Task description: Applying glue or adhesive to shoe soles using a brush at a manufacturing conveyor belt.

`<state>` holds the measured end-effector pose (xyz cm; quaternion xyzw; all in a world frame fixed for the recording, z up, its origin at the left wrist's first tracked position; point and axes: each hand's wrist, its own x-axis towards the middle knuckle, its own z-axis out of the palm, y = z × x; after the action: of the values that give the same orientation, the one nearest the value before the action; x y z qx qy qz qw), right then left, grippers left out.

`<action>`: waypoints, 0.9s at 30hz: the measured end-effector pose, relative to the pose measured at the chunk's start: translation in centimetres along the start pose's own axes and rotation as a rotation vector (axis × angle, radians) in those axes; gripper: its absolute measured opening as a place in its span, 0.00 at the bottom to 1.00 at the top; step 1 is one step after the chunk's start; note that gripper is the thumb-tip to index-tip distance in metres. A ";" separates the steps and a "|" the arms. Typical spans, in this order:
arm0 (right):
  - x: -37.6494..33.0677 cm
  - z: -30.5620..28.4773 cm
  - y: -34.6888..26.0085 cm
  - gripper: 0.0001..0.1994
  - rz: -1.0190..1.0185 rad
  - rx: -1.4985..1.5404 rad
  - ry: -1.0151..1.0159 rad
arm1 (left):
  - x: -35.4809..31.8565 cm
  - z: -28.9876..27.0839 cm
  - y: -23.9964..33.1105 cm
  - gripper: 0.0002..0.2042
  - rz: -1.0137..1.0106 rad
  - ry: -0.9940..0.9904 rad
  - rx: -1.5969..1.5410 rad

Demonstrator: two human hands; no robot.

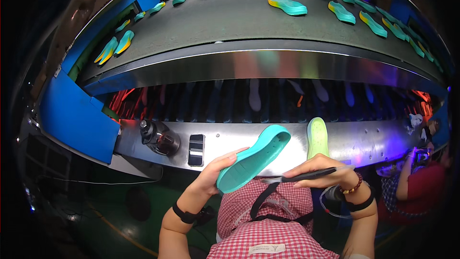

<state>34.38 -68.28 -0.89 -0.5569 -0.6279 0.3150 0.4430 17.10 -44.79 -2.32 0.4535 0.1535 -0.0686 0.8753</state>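
Left hand [218,171] gripped the teal sole [254,159] by its lower end, far end tilted up over the near edge of the bench [230,136]; right hand [318,170] held a dark-handled brush [309,174], tip near the sole. Sole looked light and springy, likely foam, perhaps slick if wet, best taken by the side walls. Left fingertips hidden beneath it, right hand masked the near end of the lime sole [316,136], brush-tip contact unclear.
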 end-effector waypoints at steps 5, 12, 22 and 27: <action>2.0 4.4 0.0 0.12 0.116 0.302 0.256 | 2.2 3.2 -1.1 0.27 0.124 -0.076 -0.188; 2.2 6.3 1.2 0.10 0.172 0.323 0.534 | 3.8 1.9 -2.9 0.25 0.202 -0.080 -0.302; 2.4 6.6 3.1 0.10 0.039 -0.132 0.731 | 4.4 1.4 -4.3 0.24 0.258 -0.011 -0.367; 2.7 6.6 3.5 0.09 -0.056 -0.263 0.817 | 4.6 2.4 -4.3 0.24 0.296 0.046 -0.362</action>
<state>29.96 -64.35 -6.16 -0.6704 -0.4506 -0.0264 0.5889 20.80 -49.12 -5.84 0.3080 0.1148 0.0996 0.9392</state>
